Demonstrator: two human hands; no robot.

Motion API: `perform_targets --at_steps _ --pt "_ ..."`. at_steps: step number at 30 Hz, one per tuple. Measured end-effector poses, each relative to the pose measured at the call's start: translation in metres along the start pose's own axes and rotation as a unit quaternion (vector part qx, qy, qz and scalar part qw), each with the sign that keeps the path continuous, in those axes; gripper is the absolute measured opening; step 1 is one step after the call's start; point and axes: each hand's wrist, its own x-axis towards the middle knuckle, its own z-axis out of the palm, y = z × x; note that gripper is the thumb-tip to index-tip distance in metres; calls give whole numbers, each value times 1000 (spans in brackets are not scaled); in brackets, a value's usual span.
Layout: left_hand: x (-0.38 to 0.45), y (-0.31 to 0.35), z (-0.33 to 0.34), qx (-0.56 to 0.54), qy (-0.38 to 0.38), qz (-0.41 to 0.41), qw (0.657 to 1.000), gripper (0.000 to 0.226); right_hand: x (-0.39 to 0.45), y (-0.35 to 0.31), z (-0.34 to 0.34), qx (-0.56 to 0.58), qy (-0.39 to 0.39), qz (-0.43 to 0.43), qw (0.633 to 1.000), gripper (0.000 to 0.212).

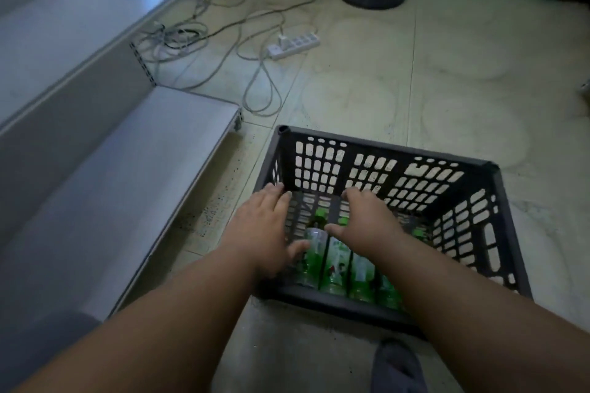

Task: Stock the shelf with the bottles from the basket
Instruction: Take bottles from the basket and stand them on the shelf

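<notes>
tiled floor (367, 80) | basket (383, 163) (bottles (335, 262) inside) | left hand (258, 230), right hand (367, 220) spread, empty

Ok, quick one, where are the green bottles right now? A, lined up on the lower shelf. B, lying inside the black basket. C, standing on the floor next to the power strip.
B: the green bottles lie in the bottom of the black basket, under both reaching hands, while the shelf boards in view hold none.
</notes>
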Motion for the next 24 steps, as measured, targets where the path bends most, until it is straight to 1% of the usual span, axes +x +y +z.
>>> perform_targets --at_steps 4,8,9,11,13,15,17,19,21,22,23,24 --pt "33 -21 18 45 -23 -11 999 105 40 14 38 70 -53 62 994 79" --pt "53 -33 39 76 -46 -13 996 111 78 17 86 161 -87 117 976 65" --pt "54 -34 41 75 -38 -14 996 111 86 18 97 171 -89 127 973 67" --pt "54 -36 46 54 -27 -13 998 113 104 18 120 181 -101 150 967 78" --pt "54 -38 48 35 -9 -12 999 115 119 19 139 155 -111 165 968 87" --pt "55 -39 49 26 -4 -11 1000 114 130 20 153 56 -127 152 979 92" --pt "56 -40 51 20 9 -8 1000 115 137 18 165 -47 -139 128 981 95" --pt "57 -41 53 25 17 4 1000 115 140 11 169 -102 -140 123 977 90" --pt "57 -42 53 30 6 11 999 115 140 5 168 -97 -146 136 975 82" --pt "56 -42 52 28 3 10 1000 116 137 1 165 -75 -148 143 976 83" --pt "56 -41 51 24 -4 4 1000 116 134 -1 161 -32 -145 153 977 87" --pt "56 -41 50 29 -8 0 1000 116 131 -2 157 37 -142 169 975 90"
